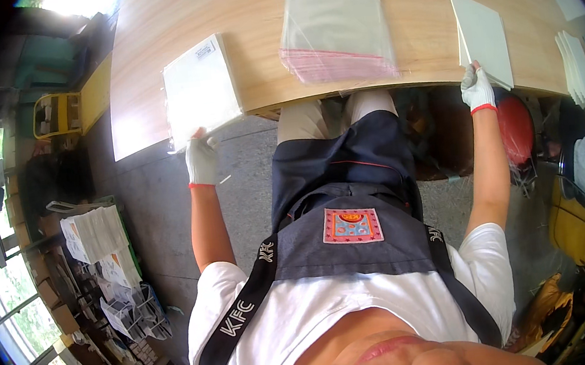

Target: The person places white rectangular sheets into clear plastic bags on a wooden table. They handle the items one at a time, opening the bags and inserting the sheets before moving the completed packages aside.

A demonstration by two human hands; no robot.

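My left hand (202,158), in a white glove with a red cuff, pinches the near edge of a white flat pack (201,88) in clear film, with a label at its far corner. The pack lies on the table's left part. On the right, my right hand (478,88), gloved the same way, grips the near corner of a white board (484,38). A second white layer shows under its left edge, slightly spread from it. Between the hands lies a stack of clear plastic sleeves (336,26) with pink near edges and labels on top.
The wooden table (252,14) has its near edge just before my legs. White sheets (575,67) stand past its right end. A red round seat (516,128) is beneath on the right. At left are paper-filled racks (97,237) and a yellow frame (57,114).
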